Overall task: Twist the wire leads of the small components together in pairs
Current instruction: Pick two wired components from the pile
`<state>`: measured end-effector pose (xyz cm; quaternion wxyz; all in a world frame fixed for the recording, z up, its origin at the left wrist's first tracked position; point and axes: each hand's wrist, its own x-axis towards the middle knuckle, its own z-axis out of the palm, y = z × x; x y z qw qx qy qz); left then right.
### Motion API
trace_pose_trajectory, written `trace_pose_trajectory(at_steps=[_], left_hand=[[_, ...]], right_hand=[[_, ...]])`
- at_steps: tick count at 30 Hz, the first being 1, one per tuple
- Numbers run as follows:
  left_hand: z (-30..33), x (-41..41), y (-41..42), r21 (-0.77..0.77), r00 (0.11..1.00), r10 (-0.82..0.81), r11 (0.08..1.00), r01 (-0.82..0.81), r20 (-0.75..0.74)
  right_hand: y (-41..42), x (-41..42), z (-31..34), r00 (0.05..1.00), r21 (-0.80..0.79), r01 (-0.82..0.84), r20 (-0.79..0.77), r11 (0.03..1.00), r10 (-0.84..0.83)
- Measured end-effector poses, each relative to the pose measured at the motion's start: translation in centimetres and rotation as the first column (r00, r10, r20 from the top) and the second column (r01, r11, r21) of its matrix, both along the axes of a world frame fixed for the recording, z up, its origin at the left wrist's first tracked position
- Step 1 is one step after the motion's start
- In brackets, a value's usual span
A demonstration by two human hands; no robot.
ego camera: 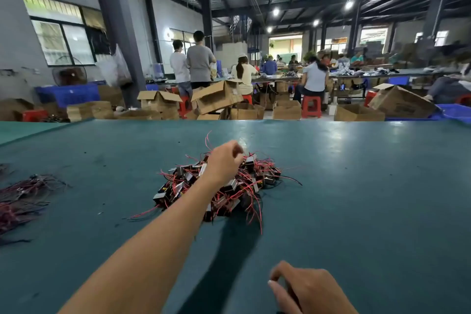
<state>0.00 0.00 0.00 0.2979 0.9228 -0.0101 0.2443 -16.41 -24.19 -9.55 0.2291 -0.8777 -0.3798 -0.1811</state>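
A heap of small black components (229, 186) with thin red and black wire leads lies in the middle of the green table (356, 186). My left hand (224, 162) is stretched out over the heap's far side. Its fingers are curled down and pinch at a component on top, seen from behind, so the grip itself is mostly hidden. My right hand (303, 288) rests on the table near the front edge, fingers loosely curled, holding nothing.
A bundle of dark red and black wired parts (23, 201) lies at the table's left edge. Beyond the table's far edge stand cardboard boxes (216, 98), red stools, blue crates and several people at other benches.
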Motion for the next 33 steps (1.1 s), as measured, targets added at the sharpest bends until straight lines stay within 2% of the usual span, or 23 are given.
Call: trace_pose_trajectory(at_steps=[2, 4, 7, 9, 14, 17, 22, 27, 30, 33], left_hand=[[0.7, 2.8, -0.9, 0.319, 0.989, 0.052, 0.948, -0.006, -0.136], [1.1, 5.1, -1.5, 0.515, 0.955, 0.094, 0.855, 0.067, -0.28], [-0.4, 7.7, -1.5, 0.601, 0.878, 0.135, 0.775, 0.195, -0.459], [-1.8, 8.4, -1.3, 0.584, 0.842, 0.151, 0.781, 0.219, -0.517], [-4.3, 7.3, -1.2, 0.621, 0.918, 0.165, 0.777, 0.104, -0.36], [-5.3, 5.6, -1.7, 0.628, 0.922, 0.168, 0.772, 0.097, -0.349], [-6.5, 2.1, -1.4, 0.569, 0.95, 0.153, 0.822, 0.029, -0.271], [-6.4, 0.1, -1.0, 0.387, 0.988, 0.126, 0.918, -0.084, -0.084], [-4.7, -1.0, -1.3, 0.316, 0.99, 0.112, 0.939, -0.135, 0.09], [-2.6, -3.0, -1.7, 0.188, 0.969, 0.06, 0.976, -0.107, 0.241]], right_hand=[[-0.1, 0.5, -0.1, 0.991, 0.024, 0.003, -0.136, 1.0, 0.0], [-0.6, 0.9, -0.8, 0.978, 0.074, 0.02, -0.211, 0.997, -0.004], [-0.4, 1.6, -1.3, 0.952, 0.036, 0.07, -0.3, 0.997, -0.056], [-0.4, 1.7, -1.4, 0.947, 0.044, 0.053, -0.319, 0.998, -0.036], [-0.6, 1.7, -1.3, 0.93, 0.023, 0.028, -0.366, 0.999, -0.018], [-0.9, 1.4, -1.1, 0.935, 0.071, -0.002, -0.353, 0.997, 0.027], [-1.1, 1.0, -0.5, 0.934, 0.072, -0.051, -0.35, 0.996, 0.074], [-1.4, 0.9, -0.7, 0.922, 0.136, -0.06, -0.371, 0.989, 0.107], [-1.6, 0.9, -1.0, 0.915, 0.186, -0.05, -0.384, 0.981, 0.119], [-1.6, 0.9, -1.1, 0.911, 0.228, -0.035, -0.393, 0.973, 0.125]])
